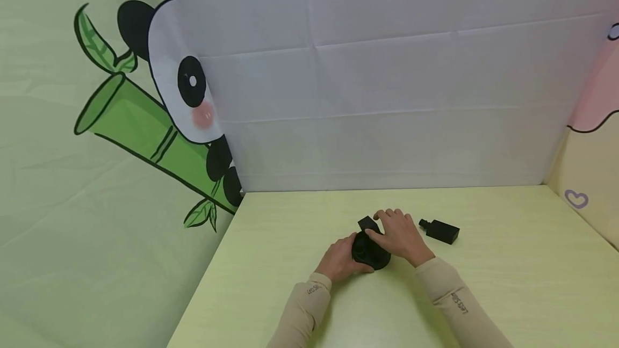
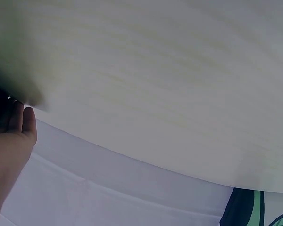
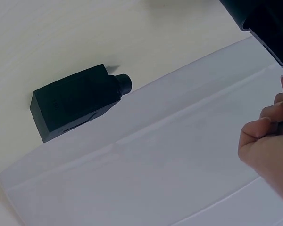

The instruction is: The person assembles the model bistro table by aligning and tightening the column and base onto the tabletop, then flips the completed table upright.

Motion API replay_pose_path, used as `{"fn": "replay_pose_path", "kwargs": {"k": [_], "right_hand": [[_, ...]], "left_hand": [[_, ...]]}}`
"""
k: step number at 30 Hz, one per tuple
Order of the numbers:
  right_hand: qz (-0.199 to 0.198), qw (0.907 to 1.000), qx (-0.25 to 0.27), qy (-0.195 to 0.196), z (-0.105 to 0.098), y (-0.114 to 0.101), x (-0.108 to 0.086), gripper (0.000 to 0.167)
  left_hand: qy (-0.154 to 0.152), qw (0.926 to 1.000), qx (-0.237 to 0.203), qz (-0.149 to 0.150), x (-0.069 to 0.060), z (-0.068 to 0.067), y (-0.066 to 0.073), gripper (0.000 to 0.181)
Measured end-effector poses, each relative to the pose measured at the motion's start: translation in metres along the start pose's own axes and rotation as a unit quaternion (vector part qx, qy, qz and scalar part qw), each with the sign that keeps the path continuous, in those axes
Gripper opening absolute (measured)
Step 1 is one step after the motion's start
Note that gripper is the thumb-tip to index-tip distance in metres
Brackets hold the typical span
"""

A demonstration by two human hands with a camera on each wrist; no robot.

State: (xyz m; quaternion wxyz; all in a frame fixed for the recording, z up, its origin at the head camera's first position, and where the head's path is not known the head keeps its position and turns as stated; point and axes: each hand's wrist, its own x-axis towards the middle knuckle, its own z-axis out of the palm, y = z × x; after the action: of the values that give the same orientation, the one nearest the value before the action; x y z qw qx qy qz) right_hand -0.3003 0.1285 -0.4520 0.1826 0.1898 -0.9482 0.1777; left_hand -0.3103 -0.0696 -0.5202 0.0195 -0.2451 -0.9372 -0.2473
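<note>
My left hand (image 1: 340, 258) grips the side of a black round container (image 1: 371, 259) on the table, its thumb along the near side. In the left wrist view only part of that hand (image 2: 12, 141) shows, against a dark shape at the edge. A black box-shaped piece (image 1: 368, 223) sticks out past the container's far rim, tilted. Above it, the thumb and fingers of my right hand (image 1: 400, 235) pinch the piece; its lower end is hidden. The right wrist view shows the box-shaped piece (image 3: 276, 35) against the container, with curled fingers (image 3: 273, 113) below.
A black rectangular bottle (image 1: 442, 231) with a short round neck lies on its side to the right of my right hand. The pale yellow table (image 1: 271, 246) meets a white cloth backdrop (image 1: 387, 149) behind. A panda-printed green cloth (image 1: 121, 230) hangs at left.
</note>
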Motion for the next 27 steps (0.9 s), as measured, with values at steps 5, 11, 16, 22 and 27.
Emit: {"fn": "replay_pose_path", "kwargs": {"k": [5, 11, 16, 22, 27], "right_hand": [[0.011, 0.9999, -0.005, -0.008, 0.0, -0.001, 0.001, 0.041], [-0.006, 0.9996, 0.002, -0.029, -0.001, -0.003, 0.004, 0.047], [0.006, 0.9992, 0.005, -0.04, 0.001, -0.003, 0.006, 0.044], [0.02, 0.9985, 0.018, -0.047, 0.001, -0.005, 0.008, 0.05], [0.035, 0.9974, 0.02, -0.06, 0.001, -0.006, 0.011, 0.046]], "left_hand": [[0.001, 1.0, -0.003, 0.005, 0.0, -0.001, 0.001, 0.087], [0.003, 0.9999, -0.008, 0.006, 0.0, -0.002, 0.002, 0.087], [0.002, 0.9999, -0.012, 0.006, 0.001, -0.002, 0.002, 0.087], [0.0, 0.9999, -0.015, 0.005, 0.0, -0.002, 0.002, 0.087], [-0.001, 0.9998, -0.022, -0.001, 0.0, -0.001, 0.002, 0.084]]}}
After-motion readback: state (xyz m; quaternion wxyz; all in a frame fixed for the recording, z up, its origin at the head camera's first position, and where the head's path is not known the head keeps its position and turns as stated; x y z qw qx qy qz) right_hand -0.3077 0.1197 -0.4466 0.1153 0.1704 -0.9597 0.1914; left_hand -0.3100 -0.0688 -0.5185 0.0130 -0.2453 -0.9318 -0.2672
